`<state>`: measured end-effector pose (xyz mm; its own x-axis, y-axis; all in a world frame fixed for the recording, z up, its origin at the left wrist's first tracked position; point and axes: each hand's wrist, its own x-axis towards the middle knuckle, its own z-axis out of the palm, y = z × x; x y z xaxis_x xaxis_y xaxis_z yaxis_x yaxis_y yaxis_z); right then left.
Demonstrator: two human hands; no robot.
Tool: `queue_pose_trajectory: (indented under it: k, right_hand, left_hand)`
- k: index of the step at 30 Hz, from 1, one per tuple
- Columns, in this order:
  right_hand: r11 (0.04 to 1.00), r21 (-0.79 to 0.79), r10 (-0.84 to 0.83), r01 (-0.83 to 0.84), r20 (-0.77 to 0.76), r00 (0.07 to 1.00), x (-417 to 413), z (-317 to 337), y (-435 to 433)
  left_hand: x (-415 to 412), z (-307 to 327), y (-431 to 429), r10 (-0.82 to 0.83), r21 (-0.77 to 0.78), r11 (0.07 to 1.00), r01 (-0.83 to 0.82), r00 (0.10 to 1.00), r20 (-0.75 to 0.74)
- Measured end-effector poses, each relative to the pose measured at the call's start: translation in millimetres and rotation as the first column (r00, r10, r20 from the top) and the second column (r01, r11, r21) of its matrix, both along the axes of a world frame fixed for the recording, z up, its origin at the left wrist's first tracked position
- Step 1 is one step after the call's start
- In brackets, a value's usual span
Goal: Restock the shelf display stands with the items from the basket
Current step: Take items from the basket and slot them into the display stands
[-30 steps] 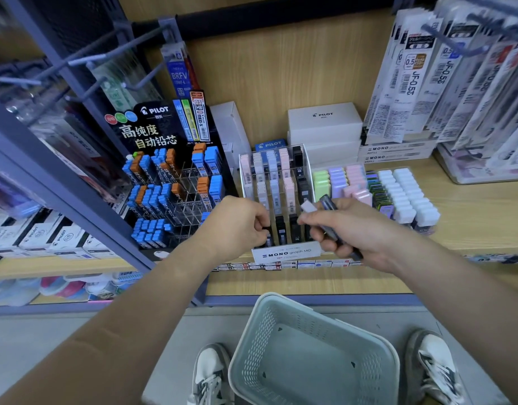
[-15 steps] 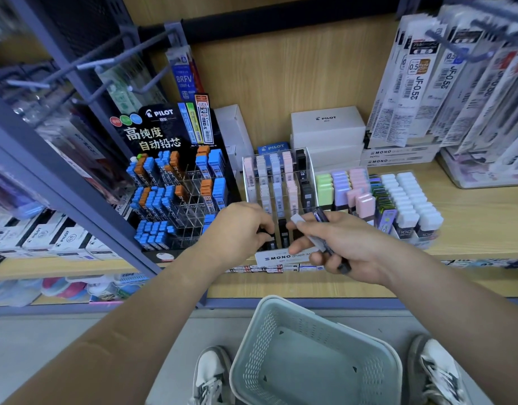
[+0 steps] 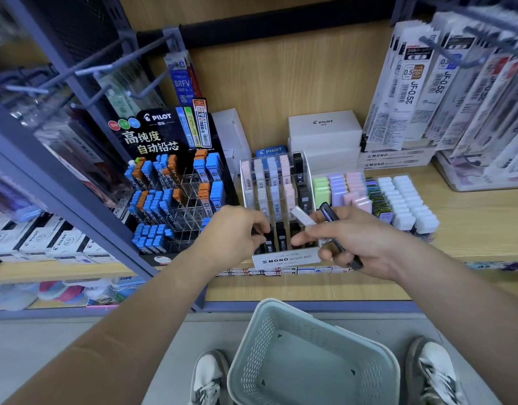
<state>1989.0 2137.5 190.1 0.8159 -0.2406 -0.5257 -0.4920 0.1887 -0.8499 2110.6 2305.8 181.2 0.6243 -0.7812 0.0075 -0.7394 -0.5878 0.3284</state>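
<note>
- Far left: the Pilot lead stand (image 3: 176, 200) sits part-filled with blue and orange cases, and no hand is on it.
- The left hand (image 3: 234, 232) is at the front-left corner of the MONO stand (image 3: 284, 257). Its fingers are curled tight, pinching the top of a black case (image 3: 268, 239) in the front row of slots. The knuckles hide how deep that case sits.
- Behind the black row, pale cases (image 3: 275, 182) stand in columns, all leaning back, long sides running up the stand.
- The right hand (image 3: 366, 238) hovers just right of the stand's front, carrying 2 items. A white case (image 3: 303, 216) is pinched at its lower end. A dark slim case (image 3: 329, 214) is tucked through the curled fingers, its far end poking out below the palm. The index finger (image 3: 300, 238) is out straight, pointing left at the black row.
- The relation to watch: the white case lies right of the left fingers, near but not touching. Its long axis slants up and left, free end towards the slots. The right hand is the nearer one to the pale columns, and I'd say the case wants tipping more upright to match a slot.
- Low down, the basket (image 3: 260, 340) sits on the floor between 2 shoes (image 3: 206, 375), with nothing showing inside. Those 2 items look like the last of the stock.
</note>
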Motion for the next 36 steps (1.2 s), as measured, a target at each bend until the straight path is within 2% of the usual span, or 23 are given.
queue_pose_trajectory:
  k: [5, 7, 9, 11, 13, 17, 20, 23, 28, 33, 36]
  right_hand:
    - [0.994, -0.107, -0.010, 0.016, 0.058, 0.998, 1.5, -5.7, 1.0]
    - [0.992, -0.126, -0.023, 0.034, 0.082, 0.996, 2.2, -4.2, 1.7]
    - [0.991, -0.130, -0.017, 0.030, 0.103, 0.995, 3.0, -0.8, 2.9]
    - [0.995, -0.089, -0.025, 0.036, 0.124, 0.992, 4.1, 2.1, 4.5]
    - [0.999, -0.004, -0.047, 0.048, 0.142, 0.989, 5.0, 4.2, 6.0]
    - [0.983, 0.133, -0.148, 0.128, 0.159, 0.976, 7.5, 5.0, 7.5]
    - [0.970, 0.165, -0.203, 0.176, 0.162, 0.966, 8.1, 6.4, 6.2]
    - [0.967, 0.192, -0.198, 0.169, 0.145, 0.969, 8.0, 7.8, 5.8]
    - [0.951, 0.277, -0.178, 0.135, 0.136, 0.975, 9.8, 11.9, 8.1]
    - [0.876, 0.431, -0.281, 0.217, 0.090, 0.955, 12.5, 18.4, 1.1]
    - [0.807, 0.528, -0.361, 0.265, 0.085, 0.929, 10.1, 20.8, -6.1]
  left_hand:
    - [1.8, -1.4, 0.0, 0.038, -0.032, 0.999, -0.039, 0.999, -0.035]
    - [1.5, 3.4, -1.1, 0.102, -0.147, 0.983, -0.113, 0.992, -0.077]
    - [-1.7, 13.3, -3.6, 0.117, -0.314, 0.930, -0.191, 0.964, -0.239]
    - [-10.1, 25.2, -7.1, 0.010, -0.398, 0.887, -0.234, 0.871, -0.491]
    - [-20.0, 32.5, -9.6, -0.057, -0.400, 0.878, -0.262, 0.773, -0.631]
    - [-16.4, 38.1, -5.7, -0.009, -0.410, 0.840, -0.355, 0.747, -0.665]
    - [-10.6, 41.6, 1.8, -0.024, -0.413, 0.828, -0.380, 0.711, -0.703]
    - [-7.7, 46.2, 5.2, -0.050, -0.454, 0.805, -0.382, 0.719, -0.693]
    - [-2.5, 60.8, 7.9, -0.049, -0.523, 0.769, -0.368, 0.781, -0.622]
    - [13.8, 70.2, 16.6, 0.189, -0.583, 0.696, -0.420, 0.890, -0.415]
    - [17.9, 68.0, 18.3, 0.266, -0.516, 0.765, -0.386, 0.918, -0.294]
